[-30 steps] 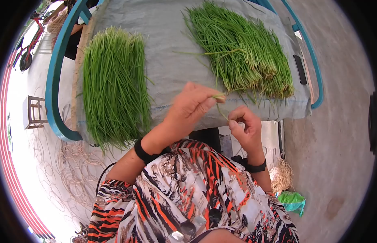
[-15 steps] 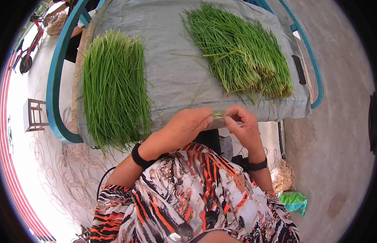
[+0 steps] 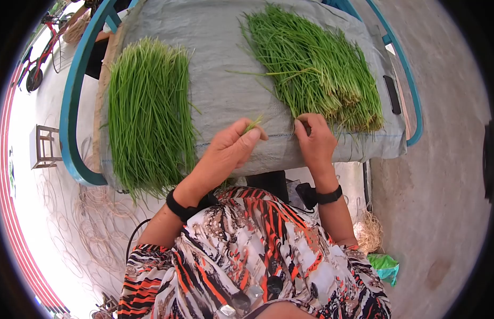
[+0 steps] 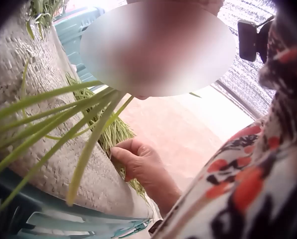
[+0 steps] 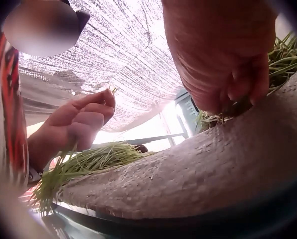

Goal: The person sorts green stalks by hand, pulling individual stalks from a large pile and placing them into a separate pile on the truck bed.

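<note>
My left hand (image 3: 231,146) is raised over the near edge of the sheet and holds a few short green chive stalks (image 3: 254,124) between thumb and fingers. In the left wrist view these stalks (image 4: 84,107) fan out toward the camera. My right hand (image 3: 317,143) is at the near left corner of the right-hand chive pile (image 3: 316,69); its thumb and forefinger pinch a stalk there. The right wrist view has this hand (image 5: 218,55) low over the sheet, fingers curled down. A second, neater chive pile (image 3: 148,111) lies at the left, left of my left hand.
A grey woven sheet (image 3: 220,64) covers the table, which has blue metal rails (image 3: 69,106) at its sides. A dark phone-like object (image 3: 392,94) lies at the right edge. On the floor are a stool (image 3: 45,147), straw-coloured fibre (image 3: 369,231) and a green bag (image 3: 384,267).
Earlier my hands were close together at a thin stalk. Now they are apart: the left has moved back left with its few stalks, the right forward to the right-hand pile.
</note>
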Tool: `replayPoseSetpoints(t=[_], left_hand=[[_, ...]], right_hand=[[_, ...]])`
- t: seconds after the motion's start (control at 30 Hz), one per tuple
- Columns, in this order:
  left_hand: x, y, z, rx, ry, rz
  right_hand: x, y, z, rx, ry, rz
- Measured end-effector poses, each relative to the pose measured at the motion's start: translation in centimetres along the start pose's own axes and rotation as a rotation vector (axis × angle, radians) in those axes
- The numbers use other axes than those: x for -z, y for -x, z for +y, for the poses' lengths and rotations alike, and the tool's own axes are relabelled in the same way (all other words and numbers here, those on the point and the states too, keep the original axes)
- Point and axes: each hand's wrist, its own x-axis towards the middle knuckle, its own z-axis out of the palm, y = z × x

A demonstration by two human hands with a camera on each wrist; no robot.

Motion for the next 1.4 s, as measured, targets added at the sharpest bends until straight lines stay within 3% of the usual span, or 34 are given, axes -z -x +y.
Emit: replayPoseSetpoints(t=[0.07,0.17,0.27,0.37,0.43,0.57,0.67,0.77,0.87,0.97,1.07,1.17,1.27,1.4], left_hand=[[0.1,0.0,-0.3,0.03,-0.01,0.023],[-0.1,-0.2,-0.6,0.032,0.014,0.101],[-0.1,-0.4,-0.6,-0.068,-0.079,0.075],[-0.7,-0.9,-0.8,-0.309,-0.3,0.085],[-0.8,-1.8,-0.6,-0.565,-0.57,0.057],[-2.1,-2.2,-1.0,-0.766,-0.879,0.005],[-1.8,-1.8,-1.2,-0.593,-0.859,-0.229],[-2.0,-1.2,-0.9,-0.421,-0.892,-0.246],[-2.0,-0.8,-1.1,-0.301,-0.641,-0.223],[-1.4,-0.8,-1.9,-0.267,-0.601,-0.21],[-0.3,-0.7,-2.2,-0.189,-0.55,-0.157],[-1.0,-0.6,-1.5,-0.157,-0.619,-0.173],[-1.3,-0.9,-1.4,-0.134,-0.562,-0.187],[-1.4,-1.1,-1.8,-0.169,-0.59,-0.217]], right_hand=[[0.1,0.2,0.2,-0.001,-0.119,0.046],[1.6,0.8,-0.4,-0.072,-0.247,-0.037],[2.9,2.1,-0.4,-0.279,-0.664,-0.185],[4.9,2.8,-1.7,-0.301,-0.879,-0.311],[5.6,2.9,-2.1,-0.245,-0.88,-0.401],[6.2,3.1,-2.4,-0.159,-1.022,-0.533],[6.6,3.2,-2.8,-0.288,-1.04,-0.548],[6.7,3.1,-2.6,-0.359,-1.037,-0.545],[6.3,3.0,-2.3,-0.4,-1.006,-0.574],[5.8,3.1,-1.4,-0.366,-0.884,-0.605],[5.9,3.3,0.5,-0.416,-0.743,-0.496],[5.9,4.0,1.7,-0.169,-0.597,-0.597],[5.5,3.7,-1.9,-0.051,-0.599,-0.403],[3.3,3.7,-3.1,0.021,-0.605,-0.364]])
